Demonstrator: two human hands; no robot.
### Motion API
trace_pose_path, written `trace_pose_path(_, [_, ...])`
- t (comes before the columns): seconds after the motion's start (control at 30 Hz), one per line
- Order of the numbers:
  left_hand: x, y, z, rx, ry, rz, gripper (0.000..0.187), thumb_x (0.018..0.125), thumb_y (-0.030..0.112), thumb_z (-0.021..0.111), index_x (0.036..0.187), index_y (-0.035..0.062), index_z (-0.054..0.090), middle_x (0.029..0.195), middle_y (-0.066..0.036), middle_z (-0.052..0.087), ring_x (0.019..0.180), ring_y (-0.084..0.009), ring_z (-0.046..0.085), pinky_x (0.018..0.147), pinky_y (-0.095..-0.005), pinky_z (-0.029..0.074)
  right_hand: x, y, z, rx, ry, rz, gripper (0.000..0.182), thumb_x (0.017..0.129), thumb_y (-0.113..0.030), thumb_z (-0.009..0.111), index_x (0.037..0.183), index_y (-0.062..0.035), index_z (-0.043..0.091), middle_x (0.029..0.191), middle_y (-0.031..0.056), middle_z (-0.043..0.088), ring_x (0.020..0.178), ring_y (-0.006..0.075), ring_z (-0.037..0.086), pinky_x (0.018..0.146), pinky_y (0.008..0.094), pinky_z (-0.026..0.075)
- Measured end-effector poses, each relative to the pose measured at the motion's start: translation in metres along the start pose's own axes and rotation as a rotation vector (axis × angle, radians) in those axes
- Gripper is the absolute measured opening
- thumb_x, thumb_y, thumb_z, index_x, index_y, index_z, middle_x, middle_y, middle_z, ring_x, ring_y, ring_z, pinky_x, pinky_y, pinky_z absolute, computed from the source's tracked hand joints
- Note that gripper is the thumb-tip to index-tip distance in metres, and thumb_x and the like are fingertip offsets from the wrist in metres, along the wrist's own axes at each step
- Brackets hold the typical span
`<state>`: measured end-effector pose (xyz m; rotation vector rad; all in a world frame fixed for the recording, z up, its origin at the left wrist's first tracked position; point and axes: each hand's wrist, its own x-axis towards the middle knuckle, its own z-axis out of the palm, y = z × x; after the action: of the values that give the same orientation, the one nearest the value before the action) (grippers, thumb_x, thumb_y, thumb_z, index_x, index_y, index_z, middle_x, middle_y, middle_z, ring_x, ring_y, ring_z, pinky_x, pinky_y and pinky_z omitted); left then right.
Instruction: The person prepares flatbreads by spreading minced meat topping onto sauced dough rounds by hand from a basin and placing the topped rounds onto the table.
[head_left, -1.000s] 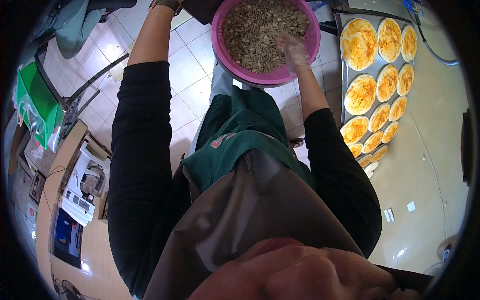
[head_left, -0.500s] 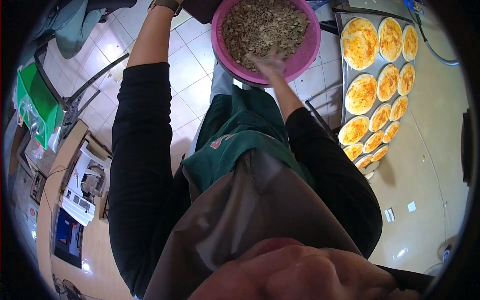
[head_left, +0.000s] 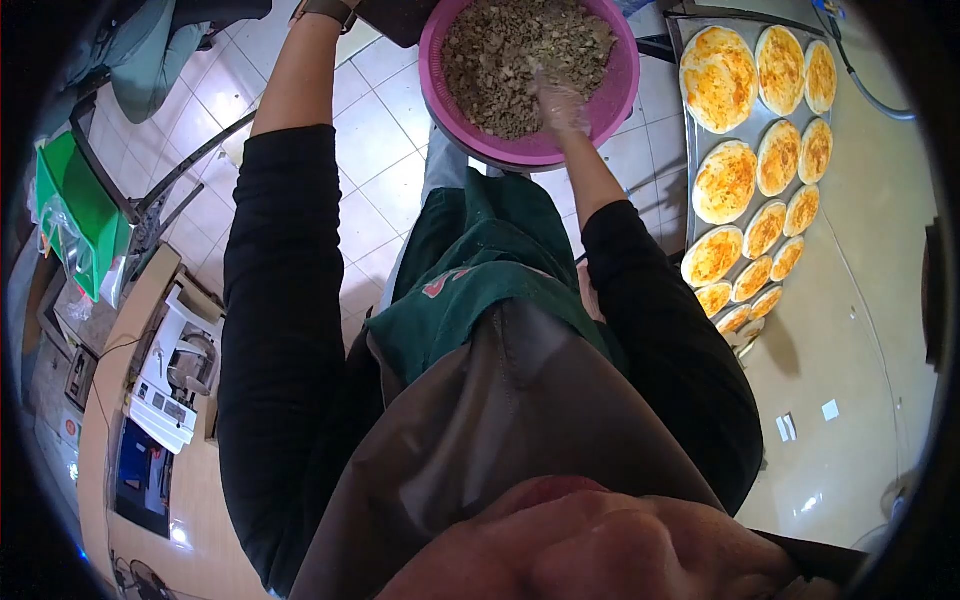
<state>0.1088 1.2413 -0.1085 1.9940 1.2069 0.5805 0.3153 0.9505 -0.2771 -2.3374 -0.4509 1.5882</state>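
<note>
My right hand (head_left: 562, 108), in a clear plastic glove, is inside a pink basin (head_left: 628, 95) at the top of the view. Its fingers reach into a crumbly grey-brown chopped mixture (head_left: 500, 60) and are blurred there, so I cannot tell how they are closed. The mixture covers most of the basin floor, with pink plastic showing beside my wrist. My left arm stretches up to the top edge, where a wristwatch (head_left: 328, 10) shows and the hand itself is cut off. A dark object (head_left: 395, 18) lies between that wrist and the basin.
To the right, a tray (head_left: 690, 45) holds rows of browned round flatbreads (head_left: 718, 78) on a pale surface. On the left are a green crate (head_left: 85, 215), a white machine (head_left: 165, 375) on a wooden counter (head_left: 215, 500), and another person's leg (head_left: 145, 75).
My right hand has shifted a little to the right inside the basin, its fingers now pointing up into the mixture. The left arm stays nearly where it was.
</note>
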Motion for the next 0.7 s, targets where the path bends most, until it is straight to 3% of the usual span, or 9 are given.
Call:
trace_pose_path(0.13, [0.0,-0.003,-0.001,0.023,0.019,0.046,0.03,0.075,0.018,0.073,0.068,0.0002,0.049,0.057,-0.004,0.038,0.057,-0.0129,0.038,0.053,-0.0342,0.036,-0.019,-0.025,-0.032,-0.532,0.32,-0.35,0.081,0.081,-0.066,0.056,0.133,-0.0047,0.052,0.13,0.0261,0.057,0.115,0.0391,0.058,0.096,0.0466,0.047])
trace_pose_path(0.2, [-0.002,0.004,-0.003,0.015,-0.012,0.003,0.03,0.075,0.018,0.072,0.068,0.0005,0.048,0.058,-0.003,0.038,0.057,-0.0124,0.037,0.053,-0.0339,0.036,0.035,0.034,-0.029,-0.721,0.871,-0.656,0.053,0.091,-0.048,0.054,0.114,-0.0013,0.065,0.107,0.0159,0.069,0.099,0.0334,0.065,0.091,0.0421,0.048])
trace_pose_path(0.23, [-0.002,0.004,-0.002,0.014,-0.013,0.005,0.03,0.075,0.018,0.072,0.068,0.0005,0.048,0.058,-0.003,0.038,0.057,-0.0124,0.037,0.053,-0.0339,0.036,0.041,0.042,-0.021,-0.721,0.873,-0.655,0.053,0.091,-0.048,0.054,0.114,-0.0013,0.065,0.107,0.0159,0.069,0.099,0.0334,0.065,0.091,0.0421,0.048])
trace_pose_path(0.3, [-0.001,0.002,0.0,-0.017,-0.011,-0.007,0.03,0.075,0.018,0.072,0.068,0.0008,0.048,0.058,-0.002,0.038,0.058,-0.0121,0.038,0.053,-0.0334,0.036,0.05,0.049,-0.003,-1.205,0.291,-0.373,0.05,0.091,-0.038,0.051,0.13,-0.0063,0.055,0.141,0.0233,0.047,0.115,0.0387,0.058,0.101,0.043,0.043])
trace_pose_path(0.4, [0.0,-0.005,-0.001,-0.034,-0.01,0.046,0.03,0.075,0.018,0.072,0.068,0.0011,0.048,0.058,-0.001,0.039,0.058,-0.0118,0.038,0.052,-0.033,0.036,0.098,0.12,0.028,-0.92,0.269,-0.705,0.04,0.091,-0.027,0.048,0.124,-0.0062,0.06,0.132,0.0227,0.054,0.114,0.0386,0.058,0.098,0.0432,0.045])
trace_pose_path(0.5, [-0.001,-0.002,-0.001,-0.025,-0.006,0.021,0.03,0.076,0.018,0.072,0.068,0.0013,0.048,0.058,-0.002,0.039,0.058,-0.0117,0.039,0.052,-0.0328,0.036,0.053,0.094,0.018,-0.881,0.43,-0.943,0.038,0.094,-0.03,0.048,0.12,-0.0067,0.063,0.124,0.0231,0.059,0.113,0.0383,0.058,0.095,0.0443,0.046])
trace_pose_path(0.53, [-0.003,-0.001,-0.001,-0.028,-0.008,0.018,0.03,0.076,0.018,0.072,0.068,0.0013,0.048,0.058,-0.002,0.039,0.058,-0.0117,0.039,0.052,-0.0328,0.036,0.048,0.092,0.018,-0.883,0.427,-0.94,0.038,0.094,-0.03,0.048,0.12,-0.0067,0.063,0.124,0.0231,0.059,0.113,0.0383,0.058,0.095,0.0443,0.046])
trace_pose_path(0.6, [-0.002,0.002,-0.001,-0.133,-0.037,-0.058,0.03,0.076,0.017,0.072,0.068,0.0016,0.048,0.058,-0.001,0.04,0.058,-0.0117,0.039,0.052,-0.0329,0.036,0.04,0.085,0.013,-0.444,0.253,-0.385,0.036,0.096,-0.028,0.051,0.122,-0.006,0.062,0.119,0.0222,0.062,0.111,0.0377,0.059,0.092,0.0429,0.047])
trace_pose_path(0.7, [-0.002,0.001,-0.002,-0.045,-0.025,-0.036,0.029,0.075,0.017,0.072,0.068,0.0017,0.048,0.058,-0.001,0.041,0.057,-0.0117,0.039,0.052,-0.0331,0.037,-0.05,-0.026,-0.021,-0.024,0.077,0.065,0.036,0.097,-0.027,0.056,0.127,-0.0061,0.059,0.12,0.0184,0.063,0.105,0.0324,0.063,0.089,0.0401,0.049])
